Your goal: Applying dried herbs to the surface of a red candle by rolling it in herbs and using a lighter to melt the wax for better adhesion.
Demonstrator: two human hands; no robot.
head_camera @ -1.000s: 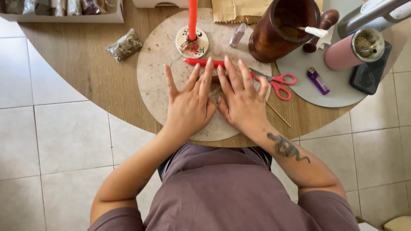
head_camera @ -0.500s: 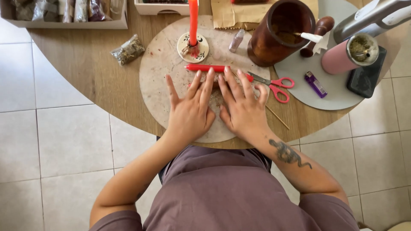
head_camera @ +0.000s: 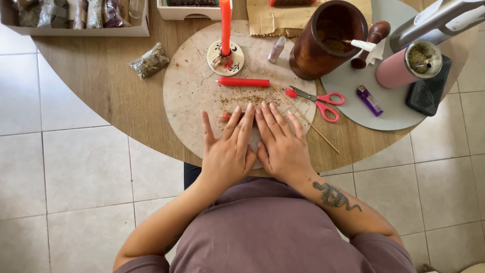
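1. Right now both hands lie flat, palms down, side by side on the round stone board [head_camera: 187, 101], fingers stretched toward twelve o'clock.
2. Left hand [head_camera: 228, 151]: open, fingers spread, gripping nothing. A small red candle piece [head_camera: 224, 118] peeks out at its fingertips, mostly hidden under the fingers.
3. Right hand [head_camera: 281, 144]: open too, fingers close together, pressed flat, its thumb touching the left hand. Whether it covers more of that red piece, I cannot tell.
4. Crushed dried herbs [head_camera: 247, 99] lie scattered on the board just at twelve o'clock from the fingertips.
5. Beyond the herbs, still at twelve, a red candle [head_camera: 243, 82] lies on its side, well clear of the hands.
6. At eleven o'clock a tall red candle [head_camera: 225, 20] stands upright in a small painted ceramic holder [head_camera: 233, 61].
7. At two o'clock from the right hand, red-handled scissors [head_camera: 317, 100] rest across the board's edge, with a thin wooden stick [head_camera: 308, 121] running diagonally beside them.
8. Farther at one o'clock sits a brown wooden mortar [head_camera: 313, 50], and a purple lighter [head_camera: 370, 100] lies on a grey mat [head_camera: 389, 119].
9. Over at ten o'clock, a small clear bag of dried herbs [head_camera: 149, 60] lies on the wooden table [head_camera: 101, 86].
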